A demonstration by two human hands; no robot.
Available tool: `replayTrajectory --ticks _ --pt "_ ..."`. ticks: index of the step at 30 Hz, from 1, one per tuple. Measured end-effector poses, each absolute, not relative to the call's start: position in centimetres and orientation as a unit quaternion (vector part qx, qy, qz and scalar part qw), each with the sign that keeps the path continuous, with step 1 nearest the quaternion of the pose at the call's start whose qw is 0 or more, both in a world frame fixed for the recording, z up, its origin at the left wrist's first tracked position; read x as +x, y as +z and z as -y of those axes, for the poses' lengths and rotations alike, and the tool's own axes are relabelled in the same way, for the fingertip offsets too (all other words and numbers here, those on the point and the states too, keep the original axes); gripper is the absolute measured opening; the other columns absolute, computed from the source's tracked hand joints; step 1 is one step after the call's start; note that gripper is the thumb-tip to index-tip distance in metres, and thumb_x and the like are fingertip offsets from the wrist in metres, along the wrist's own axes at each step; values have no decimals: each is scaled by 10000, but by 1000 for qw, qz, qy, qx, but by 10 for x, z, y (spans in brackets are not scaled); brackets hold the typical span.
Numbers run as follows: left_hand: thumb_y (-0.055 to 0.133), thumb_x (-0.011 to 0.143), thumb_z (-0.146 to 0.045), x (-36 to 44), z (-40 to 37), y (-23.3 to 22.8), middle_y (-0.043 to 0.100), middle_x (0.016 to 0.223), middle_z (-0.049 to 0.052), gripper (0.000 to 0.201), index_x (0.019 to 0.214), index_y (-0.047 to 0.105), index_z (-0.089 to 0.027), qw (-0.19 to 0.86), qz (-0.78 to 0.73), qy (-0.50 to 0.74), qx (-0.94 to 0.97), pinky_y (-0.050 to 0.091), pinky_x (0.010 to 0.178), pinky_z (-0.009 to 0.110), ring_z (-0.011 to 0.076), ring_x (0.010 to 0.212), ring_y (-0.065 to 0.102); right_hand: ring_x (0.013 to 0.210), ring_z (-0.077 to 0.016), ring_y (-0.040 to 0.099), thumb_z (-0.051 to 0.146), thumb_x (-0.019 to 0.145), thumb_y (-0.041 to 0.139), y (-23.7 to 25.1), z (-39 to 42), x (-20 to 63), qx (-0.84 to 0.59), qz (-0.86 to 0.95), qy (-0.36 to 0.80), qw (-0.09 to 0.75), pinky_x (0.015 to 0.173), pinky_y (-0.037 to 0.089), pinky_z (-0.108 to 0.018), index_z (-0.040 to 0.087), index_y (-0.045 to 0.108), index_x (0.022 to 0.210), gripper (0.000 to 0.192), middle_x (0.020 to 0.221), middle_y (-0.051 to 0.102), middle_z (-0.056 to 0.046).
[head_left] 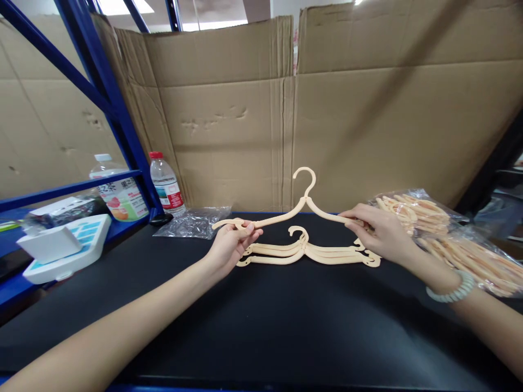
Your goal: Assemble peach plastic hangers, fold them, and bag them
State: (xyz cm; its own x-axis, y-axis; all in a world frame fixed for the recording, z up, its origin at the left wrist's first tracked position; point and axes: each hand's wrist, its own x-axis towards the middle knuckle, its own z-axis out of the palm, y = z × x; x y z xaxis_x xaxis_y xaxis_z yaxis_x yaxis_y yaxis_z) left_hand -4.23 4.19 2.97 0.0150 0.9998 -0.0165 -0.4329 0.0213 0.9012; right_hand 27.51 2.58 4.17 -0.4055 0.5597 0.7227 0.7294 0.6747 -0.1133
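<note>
- above the black tabletop (pixel 265 332), a cream hanger (pixel 305 199) is held raised between two hands, its hook pointed upward and curled over to the left.
- by the left hand (pixel 232 245), the hanger's left arm is gripped near its end; the thumb is laid along the near side, the fingers are curled narrow beneath and behind, and the tip is left jutting out past the hand on the far left.
- by the right hand (pixel 378 228), the opposite arm is pinched near its end, with the fingers drawn in narrow around it; the tip is partly covered, so how far it runs into the palm cannot be told.
- between the two grips, the middle of the hanger and both inner slopes are left uncovered by any finger.
- below the held hanger, a stack of hangers (pixel 305 250) is laid flat on the tabletop, its hooks pointed away; its left end is partly hidden by the left hand.
- beside the right wrist, which is ringed by a pale bracelet (pixel 453 288), bagged hangers (pixel 469 261) are seen in clear plastic.
- beyond the left hand, a crumpled clear bag (pixel 196 222) is seen near a red-capped bottle (pixel 166 185), and the back is lined with cardboard (pixel 220 125).
</note>
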Motion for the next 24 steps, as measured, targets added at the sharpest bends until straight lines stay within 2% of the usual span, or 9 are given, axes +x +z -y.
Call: replayTrajectory --ticks 3,6,8,10,13,16,21,24 --pt "618 799 -47 -33 -24 30 707 826 98 141 718 535 -127 621 -385 557 395 566 651 190 120 648 683 539 -159 521 303 885 470 48 -25 279 -420 826 -74 368 516 407 -285 200 620 890 182 657 583 -15" --pt "619 801 -140 -19 8 26 701 879 102 103 735 540 -152 610 -367 425 559 566 682 274 161 691 686 442 -136 487 364 873 484 56 -20 286 -461 828 40 318 433 364 -250 196 603 869 206 531 538 25" --pt "584 817 -177 -11 31 23 690 848 86 22 796 588 -172 489 -311 329 745 555 659 300 179 697 669 408 -129 490 395 867 500 60 -16 291 -476 822 150 276 402 357 -230 188 587 885 226 481 517 39" --pt "551 805 -132 -7 47 22 676 979 106 151 933 610 -185 307 -201 250 896 515 827 365 229 906 635 411 -135 521 406 856 524 62 -12 293 -470 812 245 244 398 381 -223 179 575 899 237 477 536 33" --pt "490 824 -109 -7 56 24 640 1108 132 231 1021 590 -172 132 -124 193 964 435 947 413 269 1052 560 454 -147 570 377 846 548 62 -8 291 -448 810 322 202 447 447 -236 170 578 887 213 512 583 12" --pt "484 838 -125 -9 53 23 621 1134 137 214 1021 587 -166 55 -160 187 968 413 963 435 283 1081 531 514 -157 608 310 842 545 61 -6 287 -442 818 336 149 514 487 -250 167 601 864 155 539 616 -2" --pt "517 842 -174 -10 47 20 608 1144 138 168 993 592 -170 6 -211 179 961 445 907 459 304 1066 543 598 -145 610 180 762 592 59 -5 287 -424 868 239 97 536 456 -223 184 669 791 83 667 660 -8" --pt "523 852 -215 -10 47 18 597 1165 143 175 1002 595 -160 -17 -229 168 959 449 909 470 313 1064 543 596 -139 601 145 719 630 57 -6 287 -426 874 220 82 538 444 -216 191 676 738 68 659 655 6"
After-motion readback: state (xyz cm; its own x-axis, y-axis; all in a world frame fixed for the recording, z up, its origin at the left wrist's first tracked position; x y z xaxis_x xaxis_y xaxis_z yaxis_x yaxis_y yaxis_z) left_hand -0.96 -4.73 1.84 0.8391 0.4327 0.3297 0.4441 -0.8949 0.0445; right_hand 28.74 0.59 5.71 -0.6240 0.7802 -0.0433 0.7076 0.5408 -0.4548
